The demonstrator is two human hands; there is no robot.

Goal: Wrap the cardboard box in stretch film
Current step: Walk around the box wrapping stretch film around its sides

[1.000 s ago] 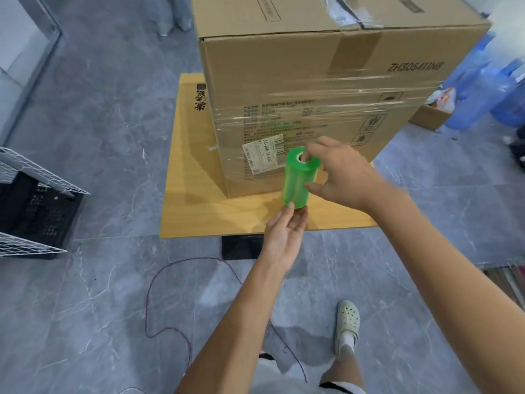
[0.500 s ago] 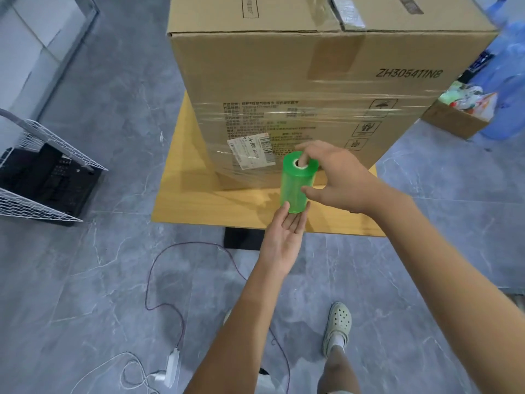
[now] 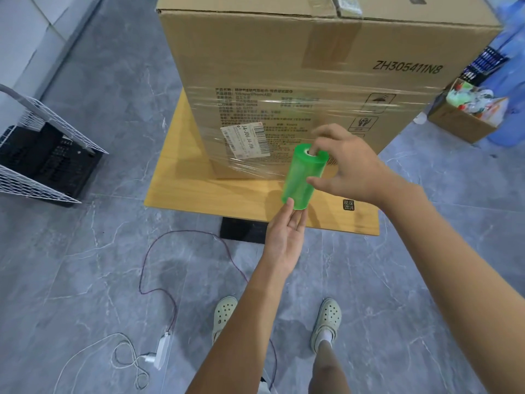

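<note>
The left hand (image 3: 285, 237) lies palm-up with its fingers straight. Its fingertips touch the lower end of the green stretch film roll (image 3: 302, 177) and prop it from beneath, gripping nothing. The roll stands tilted just above those fingertips, its top leaning toward the right hand (image 3: 349, 166). That hand holds the roll with 1 finger pushed into the open core and the thumb pressed against its side. Just beyond both hands, the cardboard box (image 3: 312, 66) stands on a wooden board (image 3: 176, 172). Clear film bands (image 3: 312, 109) already cross the box's lower half, and its upper half is bare.

The roll looks light and stiff, so 2 hands at its ends should carry it easily. The core is probably the best hold, since fingers in each end would let the roll spin as film pays out, whereas squeezing its side would brake it. The film itself seems thin, clingy and stretchy, likely to bunch or tear under uneven pull. The box appears bulky and rigid, so it is probably better left in place with the roll carried round it.
</note>
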